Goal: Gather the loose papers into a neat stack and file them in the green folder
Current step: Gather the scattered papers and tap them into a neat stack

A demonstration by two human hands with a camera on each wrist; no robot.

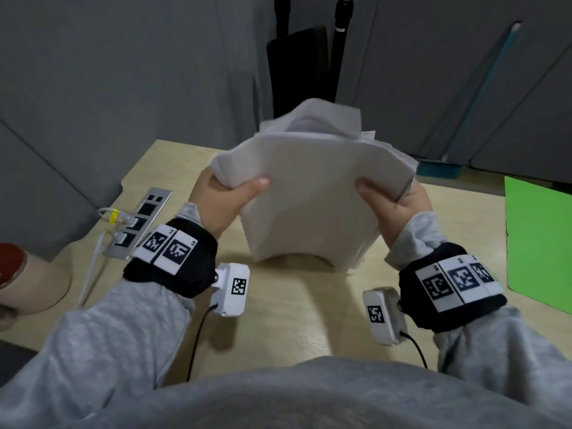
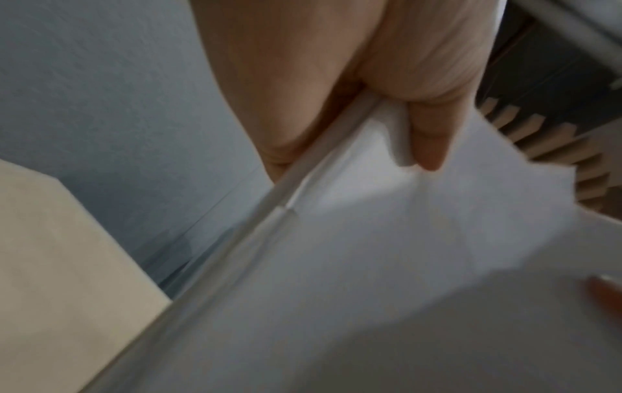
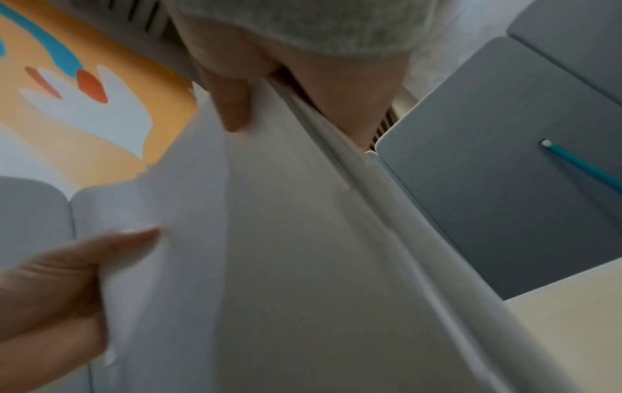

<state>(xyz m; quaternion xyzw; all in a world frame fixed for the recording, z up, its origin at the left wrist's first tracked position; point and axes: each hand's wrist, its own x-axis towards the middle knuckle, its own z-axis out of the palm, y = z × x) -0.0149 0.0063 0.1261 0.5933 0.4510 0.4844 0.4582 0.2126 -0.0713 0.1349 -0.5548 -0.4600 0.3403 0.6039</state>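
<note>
Gripping papers upright on desk, both hands' fingers clamped; green folder right, power strip left.

A pale wood-grain worktop with a rounded far-left corner fills the middle of the head view. Grey partition panels rise behind it and to its left, and more grey panels stand at the right, one crossed by a slanting teal strip. Between them, two black poles and a dark board stand in the gap. A silver socket strip is set into the worktop's left edge, with white cables plugged in. The right wrist view shows an orange wall graphic with blue and white shapes. The light is soft and even.
</note>
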